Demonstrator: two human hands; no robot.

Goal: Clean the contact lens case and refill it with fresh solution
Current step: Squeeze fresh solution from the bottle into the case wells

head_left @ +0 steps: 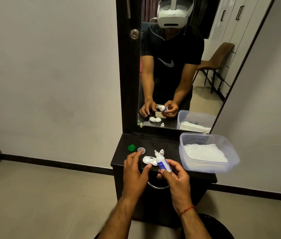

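Observation:
A white contact lens case lies uncapped on the dark shelf, both wells facing up. My right hand grips a small white solution bottle with a blue label, its bare nozzle tilted up and left over the case's right well. My left hand hovers just left of the case, fingers spread, thumb near the case's front edge, holding nothing. A green cap and a pale grey cap lie behind the left hand. The bottle's small white cap stands behind the bottle.
A clear plastic tub holding white tissue sits on the shelf's right end. A tall mirror rises behind the shelf, showing a person's reflection. Grey walls flank the unit; a metal drawer handle hangs below the shelf edge.

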